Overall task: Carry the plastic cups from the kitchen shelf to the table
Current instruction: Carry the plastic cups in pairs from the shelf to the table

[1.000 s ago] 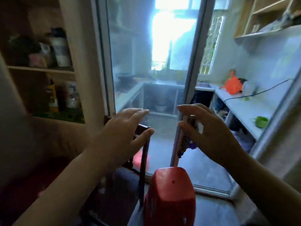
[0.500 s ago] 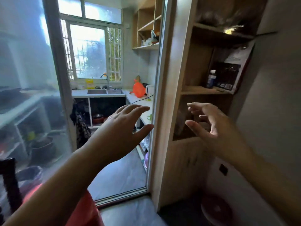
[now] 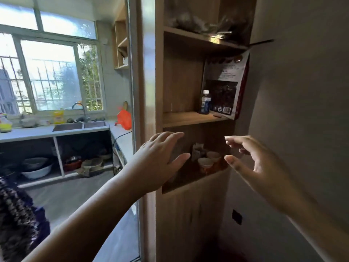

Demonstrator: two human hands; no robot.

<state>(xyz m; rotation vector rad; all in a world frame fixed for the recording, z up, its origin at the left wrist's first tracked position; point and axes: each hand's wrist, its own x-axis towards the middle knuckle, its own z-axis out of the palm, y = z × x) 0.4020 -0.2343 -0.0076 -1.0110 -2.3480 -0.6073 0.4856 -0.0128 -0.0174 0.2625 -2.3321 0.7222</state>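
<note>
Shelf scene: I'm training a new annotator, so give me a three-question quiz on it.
1. True or false: the left hand holds a cup.
2. Where do the cups stand? A) top shelf B) lowest open shelf C) counter
3. What stands on the middle shelf left of the bag?

Key: 1. False; both it and the right hand are open and empty. 2. B. 3. A bottle.
</note>
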